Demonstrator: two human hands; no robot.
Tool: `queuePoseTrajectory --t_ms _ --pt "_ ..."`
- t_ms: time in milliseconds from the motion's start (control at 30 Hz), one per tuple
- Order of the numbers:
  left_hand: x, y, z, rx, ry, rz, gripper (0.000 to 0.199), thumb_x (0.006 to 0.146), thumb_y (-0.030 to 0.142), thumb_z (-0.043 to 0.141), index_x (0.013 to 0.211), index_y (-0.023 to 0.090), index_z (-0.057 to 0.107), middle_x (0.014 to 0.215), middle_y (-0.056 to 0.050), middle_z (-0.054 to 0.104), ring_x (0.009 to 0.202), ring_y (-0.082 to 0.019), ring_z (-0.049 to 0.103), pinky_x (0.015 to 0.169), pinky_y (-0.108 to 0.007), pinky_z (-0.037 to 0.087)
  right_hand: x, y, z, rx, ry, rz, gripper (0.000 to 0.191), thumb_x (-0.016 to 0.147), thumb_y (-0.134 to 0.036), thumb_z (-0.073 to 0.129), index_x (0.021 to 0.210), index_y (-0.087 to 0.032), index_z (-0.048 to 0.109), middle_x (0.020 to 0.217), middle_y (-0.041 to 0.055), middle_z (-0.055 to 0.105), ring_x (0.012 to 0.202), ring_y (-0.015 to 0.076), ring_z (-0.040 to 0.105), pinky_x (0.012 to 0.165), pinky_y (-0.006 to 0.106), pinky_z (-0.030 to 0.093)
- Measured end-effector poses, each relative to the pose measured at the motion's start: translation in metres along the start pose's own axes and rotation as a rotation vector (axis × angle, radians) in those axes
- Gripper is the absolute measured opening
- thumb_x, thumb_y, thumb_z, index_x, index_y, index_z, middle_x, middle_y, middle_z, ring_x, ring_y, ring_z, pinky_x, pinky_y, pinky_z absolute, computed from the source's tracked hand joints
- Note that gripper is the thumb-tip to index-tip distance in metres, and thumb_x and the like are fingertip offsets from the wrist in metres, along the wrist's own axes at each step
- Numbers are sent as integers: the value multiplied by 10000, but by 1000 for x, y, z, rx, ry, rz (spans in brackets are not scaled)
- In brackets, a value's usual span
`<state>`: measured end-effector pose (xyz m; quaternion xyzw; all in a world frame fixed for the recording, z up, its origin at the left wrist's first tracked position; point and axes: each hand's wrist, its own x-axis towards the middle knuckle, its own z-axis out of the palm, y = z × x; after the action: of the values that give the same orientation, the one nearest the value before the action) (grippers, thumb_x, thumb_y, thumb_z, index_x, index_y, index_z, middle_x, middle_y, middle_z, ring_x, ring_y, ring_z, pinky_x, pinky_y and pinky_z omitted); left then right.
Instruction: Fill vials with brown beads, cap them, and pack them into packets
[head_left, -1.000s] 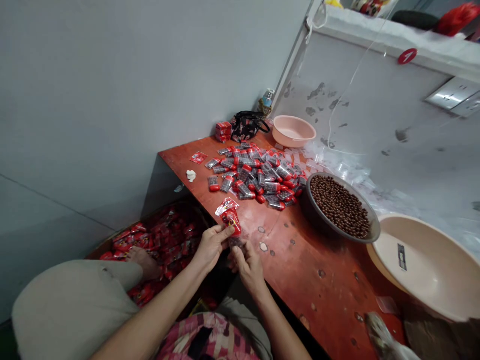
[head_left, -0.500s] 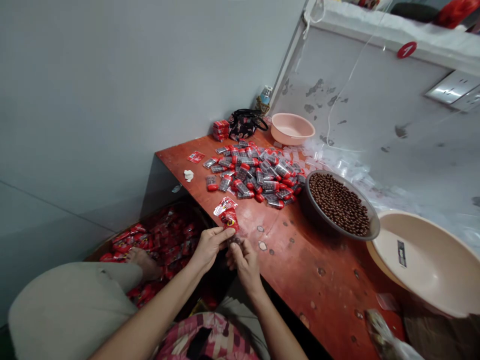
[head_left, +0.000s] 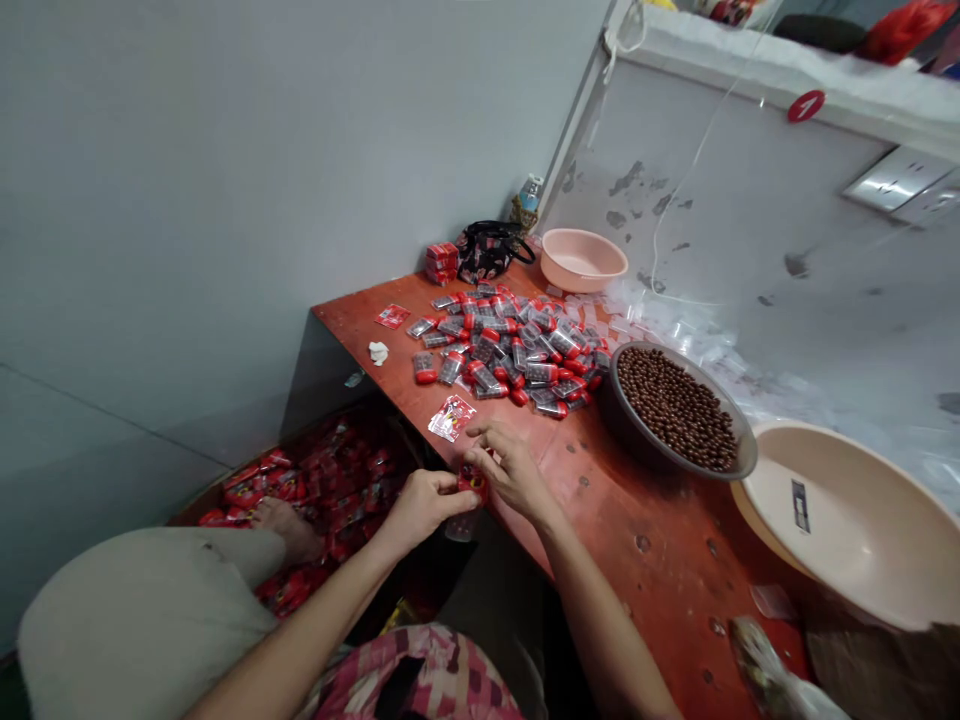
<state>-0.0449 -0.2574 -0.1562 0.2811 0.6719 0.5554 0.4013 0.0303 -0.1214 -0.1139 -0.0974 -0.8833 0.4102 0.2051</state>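
At the table's front edge my left hand (head_left: 427,508) pinches a red packet (head_left: 472,482), with a clear container of dark balls (head_left: 460,526) hanging just beneath it. My right hand (head_left: 510,465) is bent over the top of the same packet; its thumb and fingertips touch it, though the packet partly hides behind them. Flat red and white labels (head_left: 451,417) lie on the table just beyond my hands. Behind them spreads a heap of clear containers with red ends (head_left: 517,350), filled with dark balls.
A grey bowl of brown balls (head_left: 675,408) and a large cream basin (head_left: 862,520) stand right. A pink basin (head_left: 583,260), black bag (head_left: 486,250) and red boxes (head_left: 442,263) are at the back. Red packets (head_left: 337,480) fill the space below left.
My right hand has risen from below the packet to its top. The red packet has dropped lower in my left hand, off the labels, and the container now shows beneath it.
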Motion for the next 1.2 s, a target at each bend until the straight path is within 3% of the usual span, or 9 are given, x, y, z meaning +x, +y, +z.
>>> queuePoseTrajectory --t_ms 67,167,300,433,533,633,733,933,1200 --pt "-2 2 2 -38 9 -15 287 620 393 631 546 116 634 425 42 479 429 -99 415 434 -214 265 7 4 7 20 6 22 163 808 -295 495 705 -188 561 831 41 577 818 159 530 758 287 407" --pt "-4 1 2 -152 17 -67 262 604 376 655 610 113 661 478 21 550 462 -117 467 469 -218 322 8 13 22 139 176 141 195 775 -341 536 660 -183 532 700 7 542 694 142 513 667 256 411" --pt "-6 -5 -1 -389 61 -142 241 605 347 668 664 113 680 592 -29 636 529 -141 537 548 -245 398 -5 16 27 342 400 319 211 809 -367 468 796 -178 562 736 3 554 695 138 524 658 253 423" --pt "-5 -9 -4 -447 37 -145 226 613 317 674 689 105 684 649 -57 660 568 -151 559 589 -261 418 -11 11 21 429 208 320 275 790 -322 508 1039 -214 554 975 37 587 873 160 540 765 276 418" --pt "-3 -10 -4 -434 -18 -124 221 625 299 673 720 100 687 664 -59 666 585 -157 568 607 -269 424 -4 11 17 582 49 332 265 761 -301 547 1009 -210 565 837 13 600 746 142 554 678 256 438" --pt "-3 -12 -5 -445 -12 -115 212 633 287 672 718 93 684 673 -65 668 603 -160 577 609 -266 427 1 14 15 595 229 383 161 735 -303 573 847 -188 582 705 -16 563 605 114 513 577 229 424" --pt "-2 -11 -8 -552 31 -138 209 639 281 672 728 92 670 679 -69 666 621 -168 589 617 -277 442 -8 16 20 537 386 429 178 747 -321 559 863 -186 568 728 -5 564 600 113 512 544 226 425" --pt "8 -1 -11 -835 115 -104 186 676 265 650 759 99 636 726 -78 668 630 -151 596 635 -277 462 -50 3 46 770 89 554 285 711 -329 620 942 -187 533 796 31 620 637 144 598 532 250 482" --pt "16 -5 -1 -884 230 -92 221 640 255 687 764 80 633 718 -87 670 592 -139 592 569 -247 461 -55 0 61 600 237 512 200 721 -319 618 848 -166 596 747 20 644 589 126 593 547 238 490"
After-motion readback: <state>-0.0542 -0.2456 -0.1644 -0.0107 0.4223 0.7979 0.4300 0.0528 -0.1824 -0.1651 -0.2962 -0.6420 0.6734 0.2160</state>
